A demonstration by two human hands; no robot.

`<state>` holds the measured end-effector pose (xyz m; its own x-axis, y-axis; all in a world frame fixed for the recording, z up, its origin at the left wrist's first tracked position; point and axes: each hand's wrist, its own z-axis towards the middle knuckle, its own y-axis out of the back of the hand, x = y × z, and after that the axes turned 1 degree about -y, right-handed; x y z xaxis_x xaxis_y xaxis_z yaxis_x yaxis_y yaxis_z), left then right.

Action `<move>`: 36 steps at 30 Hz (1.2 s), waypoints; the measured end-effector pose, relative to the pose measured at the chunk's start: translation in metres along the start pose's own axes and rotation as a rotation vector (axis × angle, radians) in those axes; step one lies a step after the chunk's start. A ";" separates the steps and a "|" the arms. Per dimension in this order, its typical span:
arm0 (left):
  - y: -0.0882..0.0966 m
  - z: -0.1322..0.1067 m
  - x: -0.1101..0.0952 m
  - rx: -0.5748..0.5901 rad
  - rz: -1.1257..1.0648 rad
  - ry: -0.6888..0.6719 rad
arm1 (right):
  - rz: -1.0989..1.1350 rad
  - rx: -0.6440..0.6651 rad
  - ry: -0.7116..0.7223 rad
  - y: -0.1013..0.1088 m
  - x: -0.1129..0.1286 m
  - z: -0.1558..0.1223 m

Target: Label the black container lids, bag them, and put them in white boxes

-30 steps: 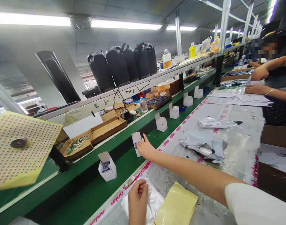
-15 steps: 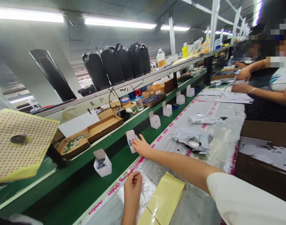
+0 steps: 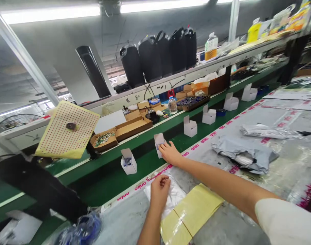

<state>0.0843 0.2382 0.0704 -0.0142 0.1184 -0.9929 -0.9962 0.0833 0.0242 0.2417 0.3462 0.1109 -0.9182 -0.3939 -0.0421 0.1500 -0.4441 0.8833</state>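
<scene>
My right hand [image 3: 170, 153] reaches forward, its fingers apart over the mouth of a small white box [image 3: 159, 139] on the green conveyor belt [image 3: 99, 178]. The fingertips touch the box or the bluish item in it; they partly hide both. My left hand [image 3: 160, 189] is closed, fingers curled in, above white plastic bags [image 3: 175, 194]. Whether it holds anything small is hidden. Beside it lies a stack of yellow paper sheets [image 3: 198, 207]. Another open white box [image 3: 129, 166], with a blue packet inside, stands to the left on the belt.
Several white boxes [image 3: 190, 127] stand farther along the belt. A torn grey plastic bag [image 3: 243, 154] lies on the bench to the right. A yellow dotted sheet [image 3: 68, 131] hangs at left. Black speakers [image 3: 150, 61] stand on the shelf. Bundled blue cables [image 3: 84, 228] sit lower left.
The view has swung left, bringing the blue cables and another white box into sight at lower left. The co-worker has left the view. My right hand remains at the same box.
</scene>
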 end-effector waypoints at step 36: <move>-0.026 -0.037 -0.048 0.575 0.541 -0.122 | 0.718 0.379 -0.469 0.099 -0.019 -0.180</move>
<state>0.1082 0.1937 0.1128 -0.4401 0.3931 -0.8073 -0.6532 0.4768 0.5882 0.3399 0.1644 0.1150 -0.7185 -0.0706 0.6919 0.6846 0.1037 0.7215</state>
